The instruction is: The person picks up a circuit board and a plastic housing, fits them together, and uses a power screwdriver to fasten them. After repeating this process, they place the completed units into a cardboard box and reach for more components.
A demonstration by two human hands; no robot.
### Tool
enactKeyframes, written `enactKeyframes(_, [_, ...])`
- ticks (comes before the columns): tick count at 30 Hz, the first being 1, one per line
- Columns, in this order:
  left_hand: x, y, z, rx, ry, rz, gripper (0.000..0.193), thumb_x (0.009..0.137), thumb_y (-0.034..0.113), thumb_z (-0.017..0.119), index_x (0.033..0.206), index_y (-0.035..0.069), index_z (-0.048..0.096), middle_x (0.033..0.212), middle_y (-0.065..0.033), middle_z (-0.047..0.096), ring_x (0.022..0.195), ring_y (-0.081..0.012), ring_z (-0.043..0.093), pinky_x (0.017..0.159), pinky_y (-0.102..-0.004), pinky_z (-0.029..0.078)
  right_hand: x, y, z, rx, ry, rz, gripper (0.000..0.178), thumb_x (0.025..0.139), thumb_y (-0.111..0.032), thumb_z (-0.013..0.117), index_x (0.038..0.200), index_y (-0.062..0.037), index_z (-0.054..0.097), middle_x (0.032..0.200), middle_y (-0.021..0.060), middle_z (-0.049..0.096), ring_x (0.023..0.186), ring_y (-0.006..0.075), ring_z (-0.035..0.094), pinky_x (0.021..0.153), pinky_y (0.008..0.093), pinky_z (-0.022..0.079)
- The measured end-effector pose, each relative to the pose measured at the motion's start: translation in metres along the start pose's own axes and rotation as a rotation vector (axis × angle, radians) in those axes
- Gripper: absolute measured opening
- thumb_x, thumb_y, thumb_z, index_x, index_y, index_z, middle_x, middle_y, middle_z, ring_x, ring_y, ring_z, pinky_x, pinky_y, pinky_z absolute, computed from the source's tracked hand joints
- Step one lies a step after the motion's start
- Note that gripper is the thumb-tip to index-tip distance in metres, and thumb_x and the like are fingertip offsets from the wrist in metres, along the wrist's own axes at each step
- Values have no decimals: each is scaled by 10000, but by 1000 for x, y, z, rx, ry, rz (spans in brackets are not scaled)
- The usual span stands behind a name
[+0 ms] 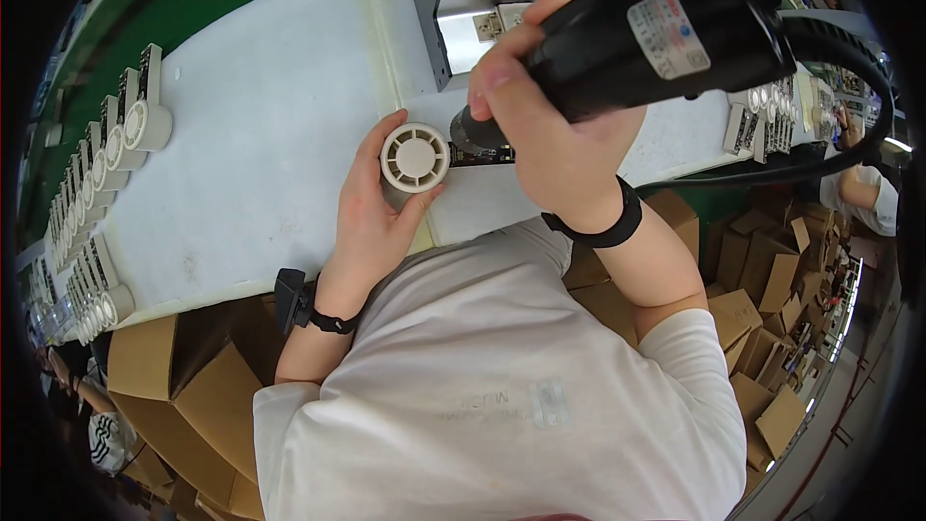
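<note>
My left hand [369, 217] grips a white round part with a slotted vent face [417, 158], fingers on its far left side and thumb at its near right. A dark circuit board [494, 156] extends to the right from this part, low over the white worktop [251, 154]. In my right hand [569, 150] is a black electric screwdriver [603, 53], held tilted with its nose down at the board. The nose covers part of the board, and the bit's tip is hidden.
A silver metal machine [458, 14] stands behind my hands. Similar white vented parts with boards [145, 125] line the left side, and more [757, 116] lie at the right. The screwdriver's black cable [876, 116] loops at the right. Cardboard boxes [145, 357] sit below the worktop; other people work at both sides.
</note>
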State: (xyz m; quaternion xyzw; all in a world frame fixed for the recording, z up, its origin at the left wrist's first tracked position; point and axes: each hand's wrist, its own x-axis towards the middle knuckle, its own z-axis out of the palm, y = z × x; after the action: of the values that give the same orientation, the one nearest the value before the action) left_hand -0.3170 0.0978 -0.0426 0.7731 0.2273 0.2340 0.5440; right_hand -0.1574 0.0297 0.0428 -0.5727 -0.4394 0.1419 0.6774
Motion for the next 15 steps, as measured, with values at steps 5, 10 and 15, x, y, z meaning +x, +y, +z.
enactKeyframes(5, [-2,2,-3,22,-3,-40,654,745,45,722,1311,2,397,1224,-171,535,1099,-306,559,912,-362,457,1,3,5,-126,-93,-86,324,768,112,590,1055,34,462,687,64,593,568,113,559,531,236,459])
enactKeyframes(10, [0,4,-3,70,-35,-44,654,742,57,727,1307,1,399,1226,-173,531,1097,-316,554,913,-370,455,2,1,11,-100,-69,-44,304,756,96,624,1020,34,487,682,57,600,565,94,562,519,216,450])
enactKeyframes(15, [-1,0,-1,50,-7,-13,652,744,62,726,1305,-2,399,1251,-182,514,1109,-327,544,919,-376,451,10,-4,10,-70,-94,92,292,759,92,619,1017,38,493,673,52,593,555,95,554,527,227,454])
